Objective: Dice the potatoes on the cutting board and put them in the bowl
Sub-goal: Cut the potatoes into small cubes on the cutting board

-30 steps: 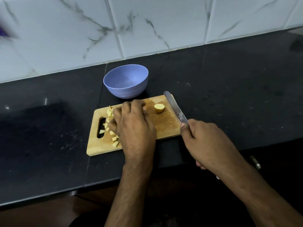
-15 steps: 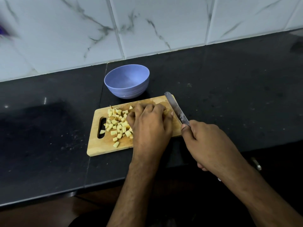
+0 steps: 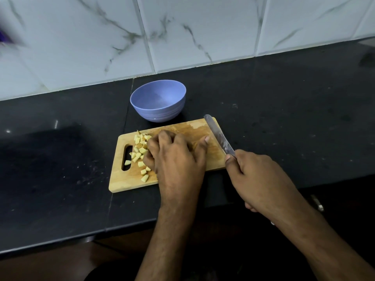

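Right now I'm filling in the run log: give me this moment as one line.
left hand: curled over potato dice on cutting board | right hand: grips knife | bowl: empty

Left grip (image 3: 176, 157) palm-down, fingers curled; right grip (image 3: 255, 179) clenched, forearms extended forward.

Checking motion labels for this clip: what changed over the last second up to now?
The left hand went right across the cutting board to the potato piece by the knife, covered it, then came back left over the diced potato, fingers curled; the piece is out of sight, whether held I cannot tell. The right hand kept its grip on the knife. The bowl stayed empty.
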Motion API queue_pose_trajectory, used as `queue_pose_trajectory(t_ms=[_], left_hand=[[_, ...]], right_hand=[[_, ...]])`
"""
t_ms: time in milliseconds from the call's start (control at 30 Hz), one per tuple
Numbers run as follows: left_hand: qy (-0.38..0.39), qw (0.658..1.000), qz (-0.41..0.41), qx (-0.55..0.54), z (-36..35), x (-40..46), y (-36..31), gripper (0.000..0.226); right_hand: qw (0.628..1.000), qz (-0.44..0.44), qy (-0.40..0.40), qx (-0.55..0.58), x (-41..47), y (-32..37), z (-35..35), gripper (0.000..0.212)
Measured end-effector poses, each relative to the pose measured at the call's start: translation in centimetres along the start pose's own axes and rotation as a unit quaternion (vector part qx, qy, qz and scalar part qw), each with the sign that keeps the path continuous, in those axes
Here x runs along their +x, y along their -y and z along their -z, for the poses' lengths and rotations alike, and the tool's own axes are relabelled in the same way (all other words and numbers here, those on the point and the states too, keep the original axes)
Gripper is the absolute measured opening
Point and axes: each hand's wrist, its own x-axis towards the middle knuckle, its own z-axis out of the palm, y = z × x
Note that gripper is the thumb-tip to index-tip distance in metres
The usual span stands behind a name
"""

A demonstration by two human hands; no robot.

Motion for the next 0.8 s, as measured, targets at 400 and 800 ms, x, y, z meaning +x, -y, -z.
queue_pose_trajectory(t_ms=[400, 800], left_hand=[[0.079, 0.993, -0.083, -0.038, 1.1, -0.2, 1.1, 0.029], [0.041, 0.994, -0.096, -0.030, 0.7, -0.5, 1.0, 0.013]], right_hand=[[0.999, 0.028, 0.007, -0.040, -0.8, 0.1, 0.0, 0.032], [0.991, 0.048, 0.002, -0.123, -2.1, 1.1, -1.1, 0.025]])
